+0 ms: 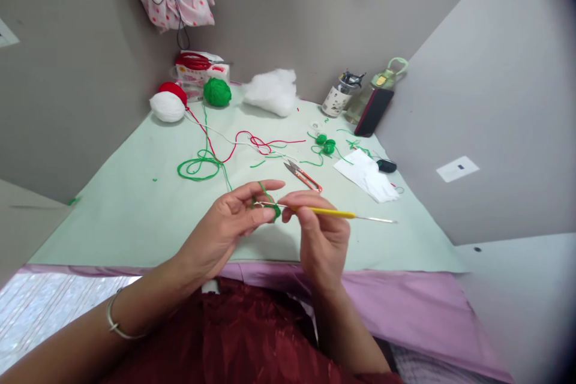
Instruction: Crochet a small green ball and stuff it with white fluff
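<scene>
Between thumb and fingers, my left hand (227,219) pinches a small green crochet piece (276,212). Green yarn (264,191) runs over its raised index finger. My right hand (323,237) grips a crochet hook (333,212) with a yellow handle and metal ends, held like a pencil. The hook's left tip meets the crochet piece at my left fingertips; whether it is through a loop is too small to tell. From my left hand, the yarn trails back across the table to a green yarn ball (217,92).
Orange-handled thread snips (303,177) lie just beyond my hands. Farther back are a white yarn ball (167,107), a red yarn ball (173,93) and white stuffing (272,92). At right are small green crochet pieces (329,146), white paper (366,175) and a propped phone (374,112).
</scene>
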Demonstrator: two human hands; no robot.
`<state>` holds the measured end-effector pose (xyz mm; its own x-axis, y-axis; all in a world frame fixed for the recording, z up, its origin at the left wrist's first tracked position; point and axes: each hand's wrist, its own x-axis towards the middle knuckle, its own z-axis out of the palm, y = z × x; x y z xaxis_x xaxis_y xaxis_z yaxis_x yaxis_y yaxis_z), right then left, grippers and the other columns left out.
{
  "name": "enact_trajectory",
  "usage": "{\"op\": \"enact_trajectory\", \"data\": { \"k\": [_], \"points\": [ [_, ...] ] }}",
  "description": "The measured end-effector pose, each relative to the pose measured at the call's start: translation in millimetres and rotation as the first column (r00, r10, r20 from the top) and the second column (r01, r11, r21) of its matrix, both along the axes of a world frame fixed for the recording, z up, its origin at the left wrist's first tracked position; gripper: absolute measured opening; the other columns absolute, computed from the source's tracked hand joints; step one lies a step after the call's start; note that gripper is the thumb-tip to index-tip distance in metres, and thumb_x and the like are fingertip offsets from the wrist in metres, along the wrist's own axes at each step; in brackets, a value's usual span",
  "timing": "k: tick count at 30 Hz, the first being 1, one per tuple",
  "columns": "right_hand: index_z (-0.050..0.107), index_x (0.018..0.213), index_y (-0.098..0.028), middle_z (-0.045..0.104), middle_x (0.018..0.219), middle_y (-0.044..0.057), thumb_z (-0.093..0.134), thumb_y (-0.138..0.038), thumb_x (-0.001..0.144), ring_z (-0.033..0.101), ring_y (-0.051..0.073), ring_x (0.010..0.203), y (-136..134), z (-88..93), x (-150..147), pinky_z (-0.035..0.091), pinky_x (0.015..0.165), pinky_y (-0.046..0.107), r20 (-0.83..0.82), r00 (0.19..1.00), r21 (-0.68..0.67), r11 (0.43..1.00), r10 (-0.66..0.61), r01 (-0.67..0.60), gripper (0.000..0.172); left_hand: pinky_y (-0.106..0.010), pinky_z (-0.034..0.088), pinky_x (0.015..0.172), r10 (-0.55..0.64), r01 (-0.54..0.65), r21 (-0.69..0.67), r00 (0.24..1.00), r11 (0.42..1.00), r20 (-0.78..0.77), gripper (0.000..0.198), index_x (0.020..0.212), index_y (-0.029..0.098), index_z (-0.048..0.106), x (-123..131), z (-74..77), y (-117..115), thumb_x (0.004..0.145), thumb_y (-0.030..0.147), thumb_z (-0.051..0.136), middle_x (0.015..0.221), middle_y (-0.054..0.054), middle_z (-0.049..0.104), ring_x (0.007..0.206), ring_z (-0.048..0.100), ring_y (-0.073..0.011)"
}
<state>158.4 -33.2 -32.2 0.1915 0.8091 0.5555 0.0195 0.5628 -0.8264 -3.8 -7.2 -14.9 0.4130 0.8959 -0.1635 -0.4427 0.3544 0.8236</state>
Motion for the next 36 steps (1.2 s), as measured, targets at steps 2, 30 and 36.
{"op": "enact_trajectory", "data": {
  "k": [2,30,36],
  "points": [
    [0.081,0.101,-0.027,0.079,0.093,0.002,0.066,-0.025,0.101,0.068,0.015,0.074,0,-1.5,-2,0.058,0.069,0.030,0.005,1.000,-0.048,0.999,0.007,-0.006,0.015,-0.020,0.044,0.072,0.011,-0.006,0.069,0.998,0.998,-0.069,0.032,0.114,0.030,0.084,1,-1.5,-2,0.083,0.025,0.086,0.093,-0.001,0.073,0.086,0.060,-0.0117],
    [0.077,0.109,-0.025,0.075,0.090,0.004,0.054,-0.016,0.104,0.071,0.017,0.075,-7,-7.0,1,0.060,0.068,0.034,0.169,0.968,0.139,0.977,-0.186,0.163,0.025,-0.020,0.051,0.074,-0.034,0.040,-0.144,0.998,0.989,0.047,0.041,0.119,0.022,0.082,-3,-4.0,3,0.079,0.027,0.090,0.078,0.004,0.061,0.057,0.042,-0.0031],
    [0.077,0.106,-0.025,0.080,0.098,0.005,0.060,-0.020,0.103,0.073,0.018,0.082,-4,-0.9,-3,0.063,0.072,0.035,0.180,0.980,0.082,0.994,-0.089,0.076,0.019,-0.019,0.050,0.082,0.033,-0.032,0.045,0.999,0.998,-0.020,0.036,0.117,0.028,0.083,2,-4.2,-4,0.081,0.023,0.088,0.088,0.001,0.071,0.086,0.062,-0.0104]
  ]
}}
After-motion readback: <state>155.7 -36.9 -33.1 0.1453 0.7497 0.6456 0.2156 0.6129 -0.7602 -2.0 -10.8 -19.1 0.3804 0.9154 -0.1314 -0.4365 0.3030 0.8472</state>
